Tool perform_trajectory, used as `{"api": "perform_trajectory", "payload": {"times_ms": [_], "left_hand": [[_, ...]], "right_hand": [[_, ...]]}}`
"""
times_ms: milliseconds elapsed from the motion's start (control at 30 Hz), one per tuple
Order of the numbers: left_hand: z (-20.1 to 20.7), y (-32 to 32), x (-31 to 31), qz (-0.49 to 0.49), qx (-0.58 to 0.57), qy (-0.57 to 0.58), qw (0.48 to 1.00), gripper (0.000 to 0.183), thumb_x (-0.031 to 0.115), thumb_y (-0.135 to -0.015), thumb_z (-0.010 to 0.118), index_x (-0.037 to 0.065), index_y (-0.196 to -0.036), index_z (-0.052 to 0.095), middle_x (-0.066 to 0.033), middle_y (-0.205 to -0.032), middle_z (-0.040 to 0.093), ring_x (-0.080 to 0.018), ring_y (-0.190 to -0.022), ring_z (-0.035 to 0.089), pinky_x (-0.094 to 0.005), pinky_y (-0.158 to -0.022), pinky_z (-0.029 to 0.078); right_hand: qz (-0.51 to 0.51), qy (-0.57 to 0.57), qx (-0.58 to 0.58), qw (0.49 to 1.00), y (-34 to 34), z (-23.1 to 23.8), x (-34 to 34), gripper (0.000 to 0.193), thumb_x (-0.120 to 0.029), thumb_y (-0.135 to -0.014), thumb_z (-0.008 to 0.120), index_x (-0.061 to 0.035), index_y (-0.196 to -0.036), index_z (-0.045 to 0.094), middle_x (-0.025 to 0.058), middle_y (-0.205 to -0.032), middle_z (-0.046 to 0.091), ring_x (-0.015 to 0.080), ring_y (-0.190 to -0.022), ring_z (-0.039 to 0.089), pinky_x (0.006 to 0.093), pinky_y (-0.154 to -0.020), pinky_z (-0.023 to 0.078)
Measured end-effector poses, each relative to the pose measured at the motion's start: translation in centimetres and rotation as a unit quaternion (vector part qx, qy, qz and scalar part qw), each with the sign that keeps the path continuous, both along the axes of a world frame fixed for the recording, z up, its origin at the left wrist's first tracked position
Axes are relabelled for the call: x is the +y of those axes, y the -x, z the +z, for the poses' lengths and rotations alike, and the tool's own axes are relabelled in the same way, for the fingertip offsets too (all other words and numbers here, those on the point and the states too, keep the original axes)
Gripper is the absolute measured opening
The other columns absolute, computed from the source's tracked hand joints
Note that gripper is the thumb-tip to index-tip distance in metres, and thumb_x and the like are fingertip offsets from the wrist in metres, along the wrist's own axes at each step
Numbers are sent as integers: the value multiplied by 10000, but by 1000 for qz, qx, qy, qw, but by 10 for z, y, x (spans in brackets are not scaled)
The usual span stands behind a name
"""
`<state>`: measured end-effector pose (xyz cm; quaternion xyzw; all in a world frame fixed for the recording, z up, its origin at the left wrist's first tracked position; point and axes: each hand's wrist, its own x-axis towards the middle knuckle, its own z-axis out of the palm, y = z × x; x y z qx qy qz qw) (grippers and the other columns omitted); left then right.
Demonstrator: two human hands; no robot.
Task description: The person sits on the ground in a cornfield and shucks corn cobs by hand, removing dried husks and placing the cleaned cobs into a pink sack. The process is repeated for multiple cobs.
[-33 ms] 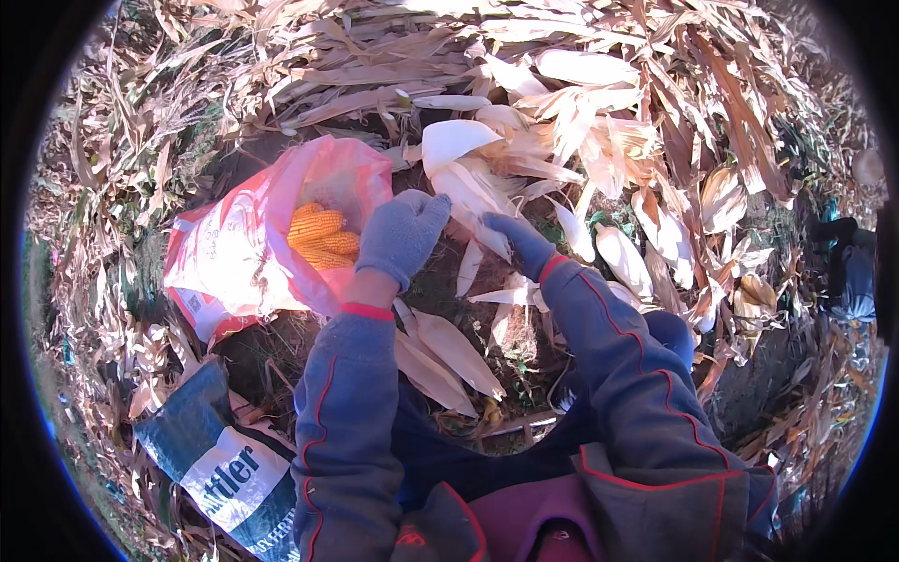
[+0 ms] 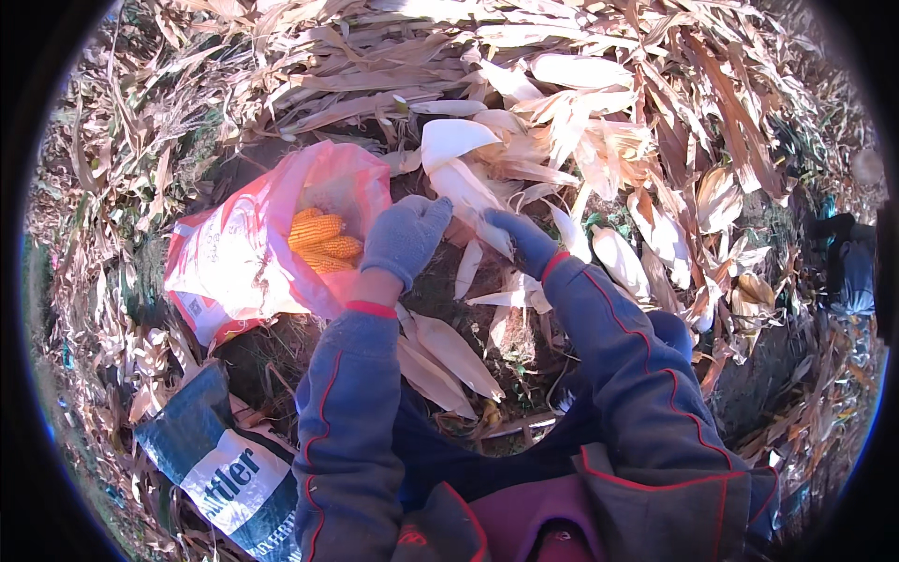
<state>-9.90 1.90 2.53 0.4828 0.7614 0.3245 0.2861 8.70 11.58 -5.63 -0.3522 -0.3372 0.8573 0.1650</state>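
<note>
Here, we list husking seemingly in hand: right hand point(image 2: 523, 243) grasping a pale-husked ear point(image 2: 471, 195), left hand point(image 2: 405, 239) curled, its hold untellable; next peel wants a firm pinch.

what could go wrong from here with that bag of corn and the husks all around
The open mouth of the pink bag is beside the gloved left hand, so a bump might spill the yellow cobs. Loose pale husks lie near the bag, so bits could get mixed in. The gloved right hand is at a smooth-looking pale husk, which might slip.
</note>
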Motion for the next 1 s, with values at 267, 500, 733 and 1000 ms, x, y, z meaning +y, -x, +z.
{"api": "perform_trajectory", "payload": {"times_ms": [267,500,733,1000], "left_hand": [[4,-49,3,6,-533,31,846,366,361,-865,530,69,-1083,500,-83,-950,604,-170,-824,606,-257,-605,465],[-14,-65,-3,-17,-634,-78,769,300,187,-832,584,74,-1099,505,-30,-941,575,-130,-786,576,-242,-611,438],[-36,-69,17,10,-639,-100,762,249,137,-808,601,20,-1015,527,-63,-875,573,-192,-743,576,-317,-551,471],[-47,-68,36,202,-537,-133,808,304,138,-728,674,-10,-967,558,-92,-843,599,-182,-638,594,-264,-497,489]], "right_hand": [[36,-77,-39,996,-68,79,-6,557,-435,-782,649,31,-1076,566,78,-907,616,125,-728,597,235,-649,488],[118,-289,-98,945,-69,69,-9,557,-457,-765,657,38,-1014,598,79,-871,625,115,-741,582,237,-665,457],[166,-401,-167,885,-68,63,9,588,-490,-695,699,-20,-1034,601,82,-850,631,143,-759,590,265,-690,457],[2,-693,-218,687,-45,55,-20,651,-470,-670,705,-91,-1156,496,147,-975,604,306,-863,599,356,-745,467]]}}
